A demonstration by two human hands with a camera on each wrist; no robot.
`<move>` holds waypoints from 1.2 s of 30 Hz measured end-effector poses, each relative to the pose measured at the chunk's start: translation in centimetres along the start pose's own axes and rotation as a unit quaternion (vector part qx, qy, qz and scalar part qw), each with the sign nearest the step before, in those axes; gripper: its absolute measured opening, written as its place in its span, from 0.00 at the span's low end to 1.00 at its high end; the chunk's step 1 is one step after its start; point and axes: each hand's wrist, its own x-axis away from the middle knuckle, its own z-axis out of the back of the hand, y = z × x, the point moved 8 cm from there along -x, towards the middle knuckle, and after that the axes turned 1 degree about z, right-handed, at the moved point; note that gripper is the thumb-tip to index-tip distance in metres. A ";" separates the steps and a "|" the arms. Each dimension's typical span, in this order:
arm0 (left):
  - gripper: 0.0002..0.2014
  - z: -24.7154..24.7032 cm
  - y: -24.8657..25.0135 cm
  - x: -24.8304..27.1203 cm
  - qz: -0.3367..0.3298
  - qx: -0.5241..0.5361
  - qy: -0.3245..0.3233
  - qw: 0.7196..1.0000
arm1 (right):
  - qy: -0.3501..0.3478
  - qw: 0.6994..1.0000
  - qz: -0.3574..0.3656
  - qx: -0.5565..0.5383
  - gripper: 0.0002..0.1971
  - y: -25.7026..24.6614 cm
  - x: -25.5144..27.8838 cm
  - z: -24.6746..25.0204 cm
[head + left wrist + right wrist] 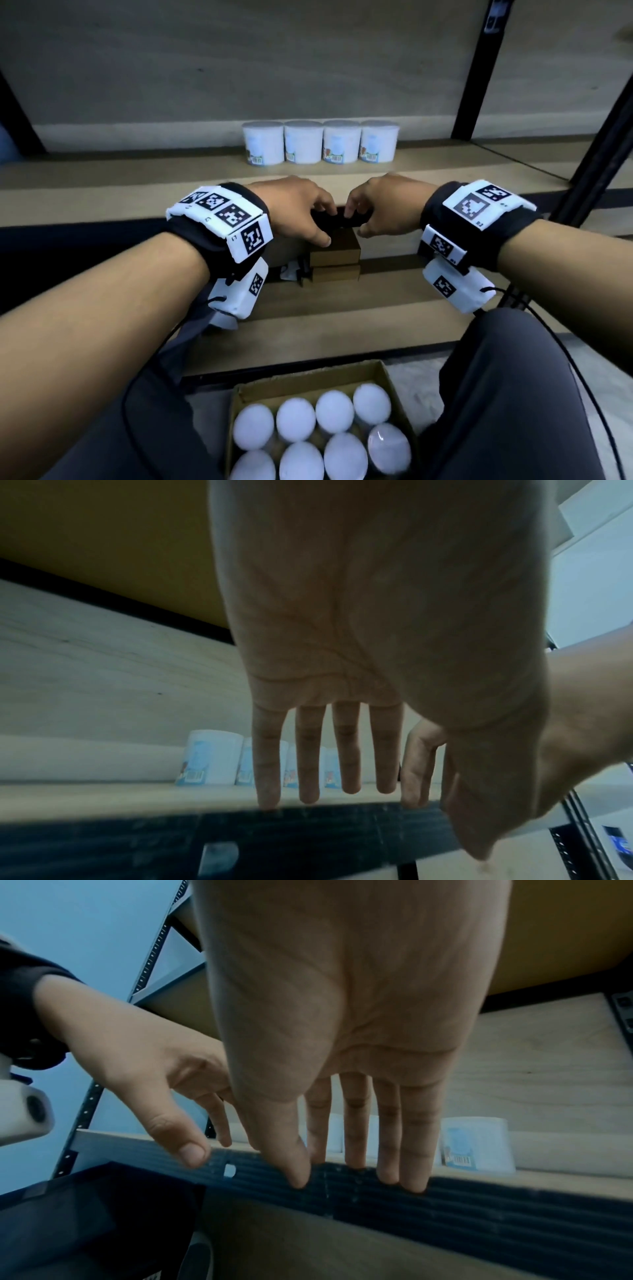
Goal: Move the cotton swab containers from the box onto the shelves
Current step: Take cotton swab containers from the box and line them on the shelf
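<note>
Several white-lidded cotton swab containers (334, 411) stand in an open cardboard box (385, 375) on the floor between my knees. A row of containers (303, 142) (210, 758) (476, 1145) stands at the back of the wooden shelf (137, 178). My left hand (308, 216) (342, 777) and right hand (370, 216) (356, 1150) hang side by side over the shelf's dark front rail (102, 226) (308, 831) (479, 1204). Both hands are empty, with fingers straight. The fingertips reach down to the rail.
Stacked brown boxes (335, 253) sit on the lower shelf (342, 308) just under my hands. Black shelf uprights (476, 68) rise at the right. My grey-trousered legs (513, 394) flank the cardboard box. The shelf board stretches bare on both sides of the container row.
</note>
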 end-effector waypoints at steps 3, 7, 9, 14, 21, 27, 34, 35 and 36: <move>0.31 -2.1 0.6 0.6 -0.001 0.009 -0.016 1.000 | -0.010 1.000 0.000 -0.010 0.20 0.1 1.3 -1.6; 0.31 -5.3 1.4 0.9 -0.006 0.020 -0.034 0.999 | -0.038 0.999 -0.007 -0.020 0.20 0.5 2.3 -4.4; 0.31 -6.8 1.6 0.9 -0.006 0.027 -0.044 0.999 | -0.056 0.998 -0.012 -0.022 0.21 0.7 2.7 -5.8; 0.32 -10.0 2.2 0.1 -0.013 0.034 -0.064 0.997 | -0.080 0.996 -0.014 -0.037 0.20 1.2 3.3 -9.6; 0.33 -17.2 2.2 -1.0 -0.006 0.070 -0.132 0.989 | -0.153 0.983 -0.058 -0.088 0.22 2.9 2.6 -17.8; 0.30 -24.6 1.4 -1.6 0.011 0.110 -0.192 0.975 | -0.198 0.970 -0.076 -0.115 0.19 4.2 2.0 -24.5; 0.28 -32.7 0.6 -1.6 0.028 0.162 -0.259 0.952 | -0.254 0.953 -0.099 -0.128 0.17 5.9 2.1 -31.3; 0.27 -34.0 0.6 -1.5 0.029 0.171 -0.268 0.948 | -0.268 0.949 -0.107 -0.126 0.17 6.0 2.3 -32.5; 0.28 -35.0 0.6 -1.4 0.032 0.176 -0.274 0.945 | -0.278 0.945 -0.116 -0.126 0.17 6.2 2.5 -33.5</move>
